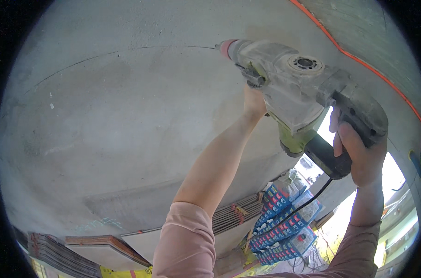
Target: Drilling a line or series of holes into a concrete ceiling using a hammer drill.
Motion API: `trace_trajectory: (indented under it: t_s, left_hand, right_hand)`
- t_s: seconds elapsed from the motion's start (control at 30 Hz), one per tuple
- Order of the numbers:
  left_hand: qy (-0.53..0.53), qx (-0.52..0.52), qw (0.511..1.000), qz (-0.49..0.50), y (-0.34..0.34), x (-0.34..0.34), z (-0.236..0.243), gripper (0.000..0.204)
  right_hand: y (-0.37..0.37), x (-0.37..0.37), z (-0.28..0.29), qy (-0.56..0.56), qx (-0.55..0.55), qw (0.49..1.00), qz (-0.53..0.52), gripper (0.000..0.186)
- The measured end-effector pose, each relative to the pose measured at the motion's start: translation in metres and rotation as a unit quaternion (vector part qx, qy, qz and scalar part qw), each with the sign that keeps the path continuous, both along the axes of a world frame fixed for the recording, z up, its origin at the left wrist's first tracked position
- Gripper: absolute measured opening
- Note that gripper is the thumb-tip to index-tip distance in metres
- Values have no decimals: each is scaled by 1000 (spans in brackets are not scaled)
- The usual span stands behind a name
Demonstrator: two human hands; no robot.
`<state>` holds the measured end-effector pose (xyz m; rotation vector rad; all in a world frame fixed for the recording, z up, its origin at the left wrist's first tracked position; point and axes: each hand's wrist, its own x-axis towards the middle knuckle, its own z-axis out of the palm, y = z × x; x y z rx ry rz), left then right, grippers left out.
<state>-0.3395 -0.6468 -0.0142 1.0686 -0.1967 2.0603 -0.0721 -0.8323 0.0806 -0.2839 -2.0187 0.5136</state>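
A dusty grey and green rotary hammer drill (291, 88) is raised against the grey plaster wall (127, 106). Its pinkish-red chuck collar (227, 48) points left, and the tip meets the wall at the end of a dark line (159, 46). My right hand (363, 150) is wrapped round the rear handle, fingers by the trigger. Behind the front of the tool, my left hand (254, 99) holds it near the side-handle clamp (253, 76); its fingers are mostly hidden by the body. A black cord (319, 191) hangs from the base of the handle.
An orange conduit (340, 48) runs along the upper right. Stacked panels (108, 248) lean along the wall's foot. Blue patterned bags (284, 222) are piled below the drill, and the cord passes in front of them. Loose wires (307, 262) lie nearby. Bright light enters at right.
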Motion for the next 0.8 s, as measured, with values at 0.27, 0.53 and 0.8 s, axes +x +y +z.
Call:
trace_trajectory:
  t_s: [0.27, 0.53, 0.8]
  left_hand:
    - [-31, -23, 995, -88, -16, 3, 8, 35]
    - [61, 1, 997, 42, -5, 2, 10, 44]
    - [47, 21, 999, -2, -12, 2, 4, 51]
  right_hand:
    - [4, 0, -8, 27, -14, 999, 29, 17]
    - [5, 3, 16, -22, 23, 999, 9, 18]
    - [-2, -1, -5, 2, 3, 1000, 17, 21]
